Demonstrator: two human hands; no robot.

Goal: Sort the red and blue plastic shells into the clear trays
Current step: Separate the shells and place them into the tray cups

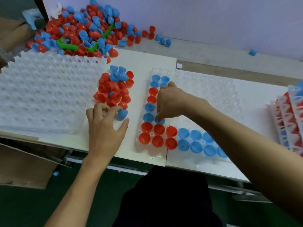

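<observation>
A clear tray (152,154) lies in front of me with red and blue shells seated in its cups. My right hand (170,102) reaches down over its second column, fingertips pinching a blue shell (159,120) at a cup. A small pile of loose shells (114,89), mostly red, lies on the white board left of the tray. At the pile's near edge my left hand (105,126) has its fingers curled by a loose blue shell (122,114); I cannot tell whether they hold anything.
A big heap of red and blue shells (82,30) covers a green bin at the back left. A stack of empty clear trays (45,90) lies to the left. Filled trays (290,118) stand at the right edge. A cardboard box (24,166) sits below the table.
</observation>
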